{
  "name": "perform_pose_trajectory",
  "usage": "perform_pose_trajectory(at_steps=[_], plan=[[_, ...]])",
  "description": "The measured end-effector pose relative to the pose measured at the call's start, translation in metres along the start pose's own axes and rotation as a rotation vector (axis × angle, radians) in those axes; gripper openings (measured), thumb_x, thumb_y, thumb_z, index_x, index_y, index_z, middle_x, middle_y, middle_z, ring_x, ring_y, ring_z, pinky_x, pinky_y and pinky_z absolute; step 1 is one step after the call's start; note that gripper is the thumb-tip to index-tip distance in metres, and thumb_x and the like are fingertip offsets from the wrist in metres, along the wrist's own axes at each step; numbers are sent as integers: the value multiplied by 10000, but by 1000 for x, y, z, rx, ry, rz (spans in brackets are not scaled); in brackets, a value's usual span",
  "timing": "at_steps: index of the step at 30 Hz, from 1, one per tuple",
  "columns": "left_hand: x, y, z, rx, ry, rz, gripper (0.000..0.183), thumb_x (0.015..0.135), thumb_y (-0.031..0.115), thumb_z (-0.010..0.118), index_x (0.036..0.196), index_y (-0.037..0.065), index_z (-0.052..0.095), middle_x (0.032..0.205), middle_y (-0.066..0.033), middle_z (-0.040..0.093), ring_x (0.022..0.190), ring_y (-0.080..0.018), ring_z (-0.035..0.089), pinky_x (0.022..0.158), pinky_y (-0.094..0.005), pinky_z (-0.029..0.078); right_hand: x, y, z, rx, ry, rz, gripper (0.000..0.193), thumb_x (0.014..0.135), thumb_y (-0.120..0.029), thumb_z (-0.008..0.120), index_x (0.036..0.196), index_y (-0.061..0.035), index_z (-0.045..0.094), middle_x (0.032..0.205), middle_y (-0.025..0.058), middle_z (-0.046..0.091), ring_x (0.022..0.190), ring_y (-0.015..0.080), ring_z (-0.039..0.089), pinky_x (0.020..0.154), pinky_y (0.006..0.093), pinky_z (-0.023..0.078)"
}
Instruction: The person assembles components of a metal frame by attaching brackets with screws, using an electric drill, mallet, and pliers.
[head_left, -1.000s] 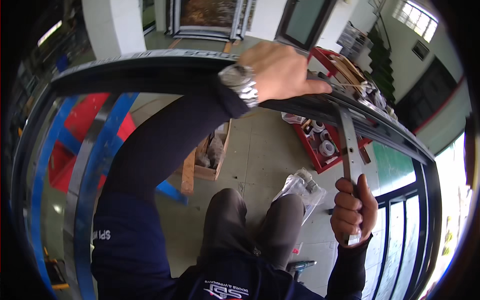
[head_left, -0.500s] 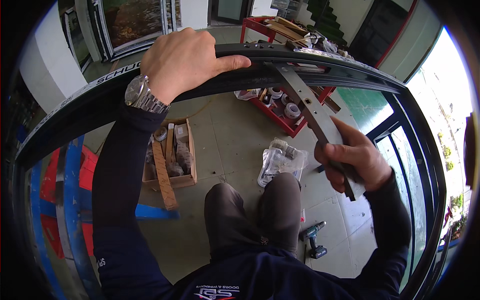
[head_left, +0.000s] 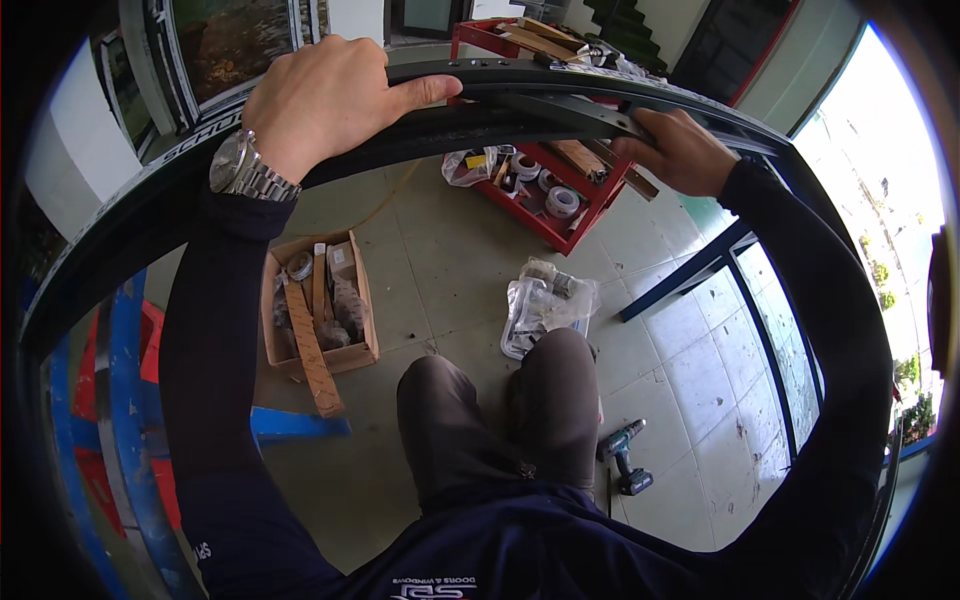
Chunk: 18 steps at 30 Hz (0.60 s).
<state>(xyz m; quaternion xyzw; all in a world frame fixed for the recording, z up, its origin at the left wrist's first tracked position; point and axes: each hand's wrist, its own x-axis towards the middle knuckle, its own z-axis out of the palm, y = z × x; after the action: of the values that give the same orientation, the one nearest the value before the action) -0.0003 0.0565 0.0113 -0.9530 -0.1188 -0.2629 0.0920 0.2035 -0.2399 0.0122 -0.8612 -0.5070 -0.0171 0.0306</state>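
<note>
A long dark metal door or window frame runs across in front of me, its black bar bent by the lens. My left hand, with a steel watch on the wrist, is closed over the top of this bar, thumb stretched along it to the right. In my right hand is the right end of a flat grey metal bar, thumb towards the left. This bar lies nearly along the frame's inner side; its left end meets the dark profile, and I cannot tell whether it sits inside it.
Below stands a cardboard box with rolls and strips. A red trolley carries tape rolls. Plastic bags of small parts and a cordless drill lie on the tiled floor. Blue trestles support the left side.
My right hand has moved up and away from me, swinging the flat bar from a steep slant to nearly in line with the frame. My left hand keeps its hold.
</note>
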Motion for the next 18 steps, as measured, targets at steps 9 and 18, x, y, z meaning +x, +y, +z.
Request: perform_pose_trajectory(at_steps=[9,18], plan=[[-6,-13,14,-12,66,50,828,857,793,465,692,14,689,532,-159,599,547,-303,667,521,-382,536,-144,-96,-46,22,-96,401,399,1014,-399,556,840,-40,568,604,82,500,480,147,449,505,321,389],[-21,-27,-7,110,138,-94,607,859,585,657,848,-21,693,755,-217,679,737,-379,693,650,-437,535,-258,-25,123,516,-94,703,244,914,-181,698,887,14,554,675,16,508,630,88,427,536,294,370]])
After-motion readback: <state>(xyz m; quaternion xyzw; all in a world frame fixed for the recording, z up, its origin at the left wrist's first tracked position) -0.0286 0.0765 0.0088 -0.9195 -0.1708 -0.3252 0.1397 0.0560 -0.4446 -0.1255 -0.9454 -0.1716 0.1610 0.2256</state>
